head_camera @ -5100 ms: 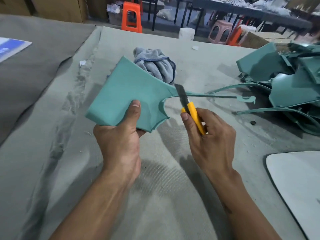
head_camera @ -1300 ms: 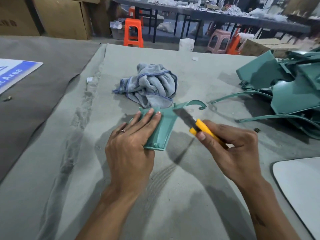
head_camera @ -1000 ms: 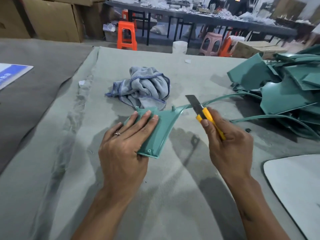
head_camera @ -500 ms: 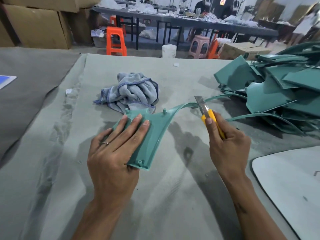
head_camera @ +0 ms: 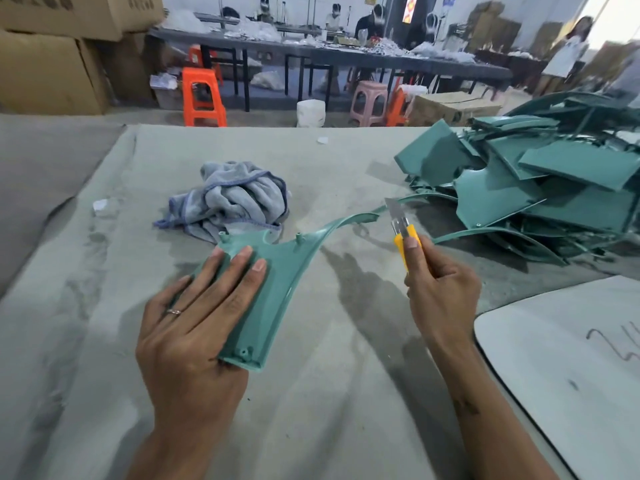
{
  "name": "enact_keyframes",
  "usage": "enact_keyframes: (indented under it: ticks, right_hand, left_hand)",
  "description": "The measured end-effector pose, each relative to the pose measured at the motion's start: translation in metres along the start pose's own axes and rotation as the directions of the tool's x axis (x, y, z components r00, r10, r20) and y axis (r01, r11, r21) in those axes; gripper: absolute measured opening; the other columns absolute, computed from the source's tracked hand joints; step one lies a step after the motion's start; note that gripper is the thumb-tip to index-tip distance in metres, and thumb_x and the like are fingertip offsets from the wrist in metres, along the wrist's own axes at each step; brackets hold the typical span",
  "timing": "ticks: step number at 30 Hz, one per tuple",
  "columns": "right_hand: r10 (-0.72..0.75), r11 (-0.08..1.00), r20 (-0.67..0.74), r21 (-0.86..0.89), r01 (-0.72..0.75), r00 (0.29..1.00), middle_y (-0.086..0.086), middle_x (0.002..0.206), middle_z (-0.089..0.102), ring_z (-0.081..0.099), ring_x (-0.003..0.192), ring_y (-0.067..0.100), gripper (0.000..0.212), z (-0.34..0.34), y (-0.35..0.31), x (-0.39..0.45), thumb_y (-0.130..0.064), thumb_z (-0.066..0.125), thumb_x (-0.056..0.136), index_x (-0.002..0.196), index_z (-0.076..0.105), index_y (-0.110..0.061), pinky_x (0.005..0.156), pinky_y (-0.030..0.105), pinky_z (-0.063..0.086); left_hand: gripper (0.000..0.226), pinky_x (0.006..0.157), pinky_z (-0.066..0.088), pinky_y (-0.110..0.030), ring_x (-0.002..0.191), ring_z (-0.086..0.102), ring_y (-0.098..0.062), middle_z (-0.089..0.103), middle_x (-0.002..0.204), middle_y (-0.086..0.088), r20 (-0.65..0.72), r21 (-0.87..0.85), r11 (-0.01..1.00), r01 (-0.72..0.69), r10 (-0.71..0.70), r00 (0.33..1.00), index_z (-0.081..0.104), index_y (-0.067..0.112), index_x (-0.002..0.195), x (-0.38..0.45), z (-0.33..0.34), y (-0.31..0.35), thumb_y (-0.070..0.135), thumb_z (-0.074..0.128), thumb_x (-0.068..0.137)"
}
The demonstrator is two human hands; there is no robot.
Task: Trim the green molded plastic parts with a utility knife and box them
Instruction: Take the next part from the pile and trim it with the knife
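Left hand (head_camera: 197,327): lower centre-left of the frame; fingers straight and laid flat on the green part, pressing it onto the table; a ring on one finger.
Right hand (head_camera: 441,292): right of centre; fingers curled round the utility knife, thumb along its body.
Utility knife (head_camera: 401,225): yellow body, silver blade extended, pointing up and slightly left; whether the blade touches the part's thin arm cannot be told.
Green part (head_camera: 277,289): centre of the frame, lying on the table inner side up; small posts and screw bosses show; a thin curved arm sweeps up and right from it toward the blade.
Pile of green parts (head_camera: 540,188): upper right of the frame, flat panels and curved strips heaped loosely on the table, well apart from the left hand.
Cloth (head_camera: 235,199): crumpled, grey-blue, just above the held part, centre-left.
Table (head_camera: 329,393): covered in grey-green fabric with dusty streaks at left.
White board (head_camera: 571,368): lower right, rounded corner, dark scribbles on it.
Background: cardboard boxes (head_camera: 52,57) upper left; orange stool (head_camera: 202,97) and pink stool (head_camera: 369,102) along the top; seated people at a long dark worktable, blurred.
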State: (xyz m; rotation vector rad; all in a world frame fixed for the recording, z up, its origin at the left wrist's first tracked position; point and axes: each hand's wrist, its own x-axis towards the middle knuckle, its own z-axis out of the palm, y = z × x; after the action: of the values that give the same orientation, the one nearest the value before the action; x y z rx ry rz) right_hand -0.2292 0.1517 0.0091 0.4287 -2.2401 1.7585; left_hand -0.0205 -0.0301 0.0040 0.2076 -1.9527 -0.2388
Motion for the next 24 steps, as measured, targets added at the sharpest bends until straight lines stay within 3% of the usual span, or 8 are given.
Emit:
enact_keyframes:
  ticks: [4,7,9,13,15,17,20,24]
  right_hand:
    - [0.033,0.994,0.058,-0.105,-0.027,0.998,-0.007,0.052,0.052,0.048,0.056,0.014,0.035,0.002,0.005,0.001,-0.062,0.061,0.097,0.117,0.079,-0.040,0.061,0.041,0.050]
    - [0.086,0.967,0.033,-0.243,-0.075,0.996,-0.006,0.050,0.052,0.050,0.055,0.015,0.035,-0.003,0.010,0.005,-0.058,0.059,0.100,0.109,0.082,-0.033,0.058,0.035,0.045]
    - [0.127,0.984,0.000,-0.122,-0.126,0.992,0.003,0.055,0.054,0.051,0.056,0.019,0.039,-0.003,0.006,0.004,-0.062,0.060,0.096,0.102,0.082,-0.030,0.059,0.038,0.049]
    - [0.110,0.942,0.087,0.309,-0.132,0.990,0.009,0.062,0.049,0.046,0.055,0.020,0.041,0.006,-0.011,-0.007,-0.054,0.067,0.094,0.083,0.072,-0.015,0.050,0.035,0.042]
    - [0.095,0.911,0.120,0.389,-0.135,0.988,0.007,0.061,0.051,0.046,0.053,0.020,0.038,0.011,-0.017,-0.011,-0.049,0.069,0.094,0.080,0.067,-0.014,0.047,0.032,0.041]
    - [0.103,0.872,0.144,0.462,-0.159,0.984,0.004,0.061,0.050,0.044,0.051,0.019,0.031,0.013,-0.021,-0.013,-0.047,0.071,0.091,0.075,0.062,-0.022,0.047,0.030,0.040]
    - [0.116,0.770,0.196,0.602,-0.212,0.974,0.002,0.064,0.046,0.042,0.051,0.015,0.027,0.013,-0.027,-0.015,-0.047,0.077,0.084,0.075,0.060,-0.028,0.047,0.026,0.039]
    - [0.118,0.765,0.166,0.614,-0.196,0.979,0.006,0.072,0.055,0.042,0.046,0.016,0.037,0.008,-0.032,-0.010,-0.047,0.084,0.085,0.082,0.061,-0.017,0.043,0.026,0.037]
  left_hand:
    - [0.036,0.093,0.048,-0.060,0.133,0.058,-0.021,0.063,0.139,-0.001,-0.007,-0.023,1.000,-0.009,0.009,1.000,0.068,0.016,0.130,0.002,0.001,0.002,0.005,0.059,0.096]
    - [0.036,0.094,0.050,-0.050,0.134,0.057,-0.017,0.062,0.140,0.000,-0.014,-0.088,0.995,0.036,-0.038,0.999,0.065,0.017,0.133,0.003,0.001,0.003,0.017,0.042,0.106]
    - [0.040,0.095,0.050,-0.037,0.132,0.058,-0.012,0.062,0.139,0.005,-0.036,-0.115,0.990,0.077,-0.082,0.996,0.064,0.019,0.134,0.004,0.002,0.007,0.017,0.036,0.104]
    - [0.052,0.085,0.053,-0.018,0.104,0.070,-0.001,0.075,0.118,0.009,-0.054,-0.251,0.914,0.319,-0.343,0.938,0.069,0.029,0.131,0.007,0.001,0.013,0.002,0.059,0.088]
    - [0.019,0.059,0.050,-0.025,0.066,0.068,-0.010,0.073,0.073,-0.005,-0.058,-0.240,0.869,0.433,-0.458,0.887,0.072,0.029,0.105,0.009,-0.002,0.014,0.025,0.065,0.089]
    - [0.024,0.049,0.046,-0.021,0.055,0.064,-0.007,0.062,0.053,0.002,-0.061,-0.245,0.815,0.525,-0.554,0.831,0.070,0.016,0.075,0.011,-0.005,0.016,0.039,0.068,0.082]
    - [0.013,0.058,0.045,-0.003,0.066,0.063,0.017,0.067,0.064,0.028,0.048,-0.401,0.678,0.615,-0.656,0.754,0.070,0.023,0.079,0.016,-0.006,0.018,0.025,0.078,0.070]
    - [0.017,0.054,0.048,-0.007,0.062,0.066,0.010,0.072,0.073,0.028,0.184,-0.494,0.558,0.667,-0.683,0.707,0.068,0.025,0.077,0.016,-0.004,0.018,0.020,0.078,0.063]
